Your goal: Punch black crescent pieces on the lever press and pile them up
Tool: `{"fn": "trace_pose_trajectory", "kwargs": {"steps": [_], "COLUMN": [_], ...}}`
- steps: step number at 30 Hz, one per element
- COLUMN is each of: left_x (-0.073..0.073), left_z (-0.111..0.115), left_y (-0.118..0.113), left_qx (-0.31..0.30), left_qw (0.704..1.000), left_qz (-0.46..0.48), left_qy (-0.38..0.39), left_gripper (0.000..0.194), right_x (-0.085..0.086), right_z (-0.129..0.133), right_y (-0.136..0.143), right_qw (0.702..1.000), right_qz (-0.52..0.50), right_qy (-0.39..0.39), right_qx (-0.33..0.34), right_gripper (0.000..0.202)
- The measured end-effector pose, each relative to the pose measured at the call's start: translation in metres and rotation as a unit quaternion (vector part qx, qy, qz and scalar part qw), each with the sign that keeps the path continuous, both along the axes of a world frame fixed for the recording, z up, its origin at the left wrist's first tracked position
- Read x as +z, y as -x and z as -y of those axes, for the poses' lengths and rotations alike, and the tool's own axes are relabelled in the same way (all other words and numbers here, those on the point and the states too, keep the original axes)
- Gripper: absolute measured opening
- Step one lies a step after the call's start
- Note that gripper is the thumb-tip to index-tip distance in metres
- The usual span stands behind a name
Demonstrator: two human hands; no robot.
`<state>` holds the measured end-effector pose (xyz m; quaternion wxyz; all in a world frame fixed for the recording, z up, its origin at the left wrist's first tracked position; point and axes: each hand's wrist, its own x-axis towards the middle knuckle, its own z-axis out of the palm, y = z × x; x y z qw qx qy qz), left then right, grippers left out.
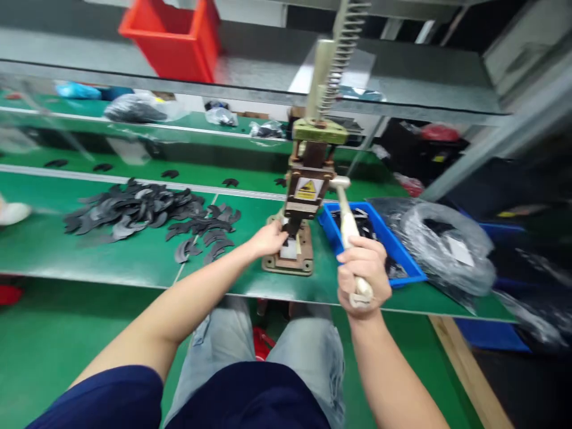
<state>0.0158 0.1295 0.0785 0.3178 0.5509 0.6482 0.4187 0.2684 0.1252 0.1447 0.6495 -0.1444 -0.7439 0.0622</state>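
Note:
My right hand (pixel 364 271) is wrapped round the pale lever handle (pixel 347 223) of a hand-operated press (pixel 309 173). The press stands upright on the green bench, with a yellow warning label on its front and a tall spring on top. My left hand (pixel 269 238) reaches to the press base (pixel 288 266), its fingers pinched on a small black piece (pixel 291 229) under the ram. The ram and fingers partly hide that piece. A heap of black curved pieces (pixel 149 208) lies left of the press, with looser ones (pixel 217 235) nearer to it.
A blue tray (pixel 395 238) with dark parts stands right of the press, beside a plastic-wrapped coil (pixel 451 244). Several curved pieces (pixel 170 174) lie in a row behind the bench's pale strip. A red bin (pixel 176 44) sits on the shelf above. Another person's white-covered hand (pixel 14 213) shows at far left.

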Motion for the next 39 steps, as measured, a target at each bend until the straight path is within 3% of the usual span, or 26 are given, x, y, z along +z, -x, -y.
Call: {"fn": "trace_pose_trajectory", "kwargs": {"steps": [3,5,8,10,11,13,17,21,24,26,29,34,39], "left_x": [-0.004,-0.008,-0.016,-0.025,-0.03,-0.04,-0.053,-0.051,-0.045,-0.041,-0.035,-0.024,-0.017], "left_z": [0.047,0.088,0.147,0.174,0.183,0.193,0.194,0.194,0.19,0.18,0.149,0.078,0.024], "left_y": [0.014,0.04,0.101,0.147,0.167,0.198,0.22,0.218,0.211,0.199,0.167,0.096,0.056], "left_qx": [-0.008,0.019,0.145,0.264,0.303,0.309,0.261,0.268,0.307,0.299,0.222,0.067,-0.009], "left_qw": [0.999,0.997,0.98,0.943,0.922,0.904,0.904,0.917,0.936,0.952,0.974,0.988,0.988], "left_qz": [-0.03,-0.065,-0.128,-0.201,-0.241,-0.284,-0.312,-0.26,-0.154,-0.058,0.043,0.135,0.15], "left_qy": [-0.025,-0.044,-0.04,-0.01,0.022,0.076,0.132,0.145,0.077,0.04,0.029,0.018,0.037], "left_gripper": [0.017,0.018,0.027,0.032,0.037,0.049,0.047,0.038,0.038,0.043,0.051,0.057,0.047], "right_x": [-0.003,-0.005,-0.007,-0.008,-0.008,-0.008,-0.006,-0.004,-0.003,-0.002,-0.003,-0.004,-0.005], "right_z": [-0.004,-0.005,-0.006,-0.007,-0.008,-0.01,-0.008,-0.002,0.003,0.006,0.007,0.007,0.007], "right_y": [0.005,0.008,0.012,0.015,0.016,0.018,0.018,0.016,0.015,0.014,0.014,0.012,0.01], "right_qw": [0.999,0.999,0.998,0.996,0.996,0.995,0.996,0.997,0.998,0.998,0.998,0.999,0.999], "right_qz": [-0.024,-0.034,-0.055,-0.075,-0.086,-0.097,-0.083,-0.068,-0.055,-0.048,-0.04,-0.037,-0.033], "right_qy": [-0.009,-0.002,0.007,0.0,-0.006,-0.015,-0.013,-0.001,0.009,0.017,0.023,0.018,0.024], "right_qx": [-0.029,-0.036,-0.04,-0.037,-0.035,-0.029,-0.027,-0.032,-0.031,-0.032,-0.033,-0.028,-0.02], "right_gripper": [0.017,0.019,0.021,0.023,0.024,0.025,0.024,0.021,0.019,0.02,0.021,0.019,0.017]}}
